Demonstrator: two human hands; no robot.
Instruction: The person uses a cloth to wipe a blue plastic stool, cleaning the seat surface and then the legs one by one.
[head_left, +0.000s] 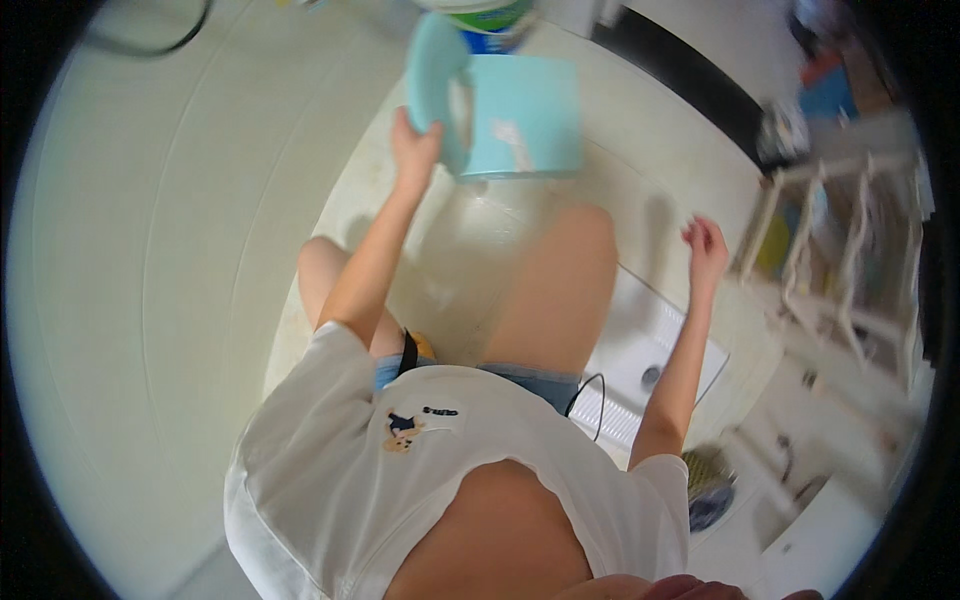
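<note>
My left hand (417, 148) is closed on the lower edge of a rounded turquoise plastic part (435, 82), thumb on the near side. It adjoins a squarish turquoise plastic panel (529, 112) that bears a pale, hand-shaped mark; the two look like parts of one piece, perhaps a small seat. Motion blurs them, and the join cannot be made out. Far to the right, my right hand (705, 244) hangs in the air with its fingers loosely curled, nothing visible in it. Between the hands are my bare knees, bent over the pale floor (457, 270).
A bucket (487, 19) stands just beyond the turquoise piece. A white ceramic squat pan (626, 322) lies in the floor beneath my right forearm. At the right stands a white rack (814, 232) holding various items. A pale panelled wall (150, 225) fills the left side.
</note>
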